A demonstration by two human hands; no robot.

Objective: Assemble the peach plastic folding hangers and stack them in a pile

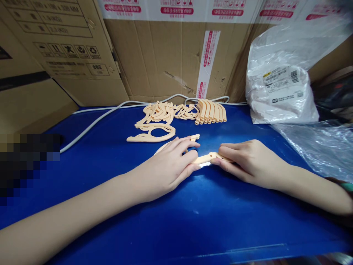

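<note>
Where fingers (229, 165) pinch, cream plastic (204, 159) lies between.

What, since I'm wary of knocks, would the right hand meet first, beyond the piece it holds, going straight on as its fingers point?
Probably the left hand, which holds the same beige plastic hanger piece farther along; exact depth is hard to judge.

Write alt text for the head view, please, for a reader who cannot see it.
A person's left hand and right hand hold a beige piece between them over a blue tabletop. Behind lie a loose pile and, to its right, a neat row of beige pieces; cardboard boxes and a white bag stand at the back.
</note>
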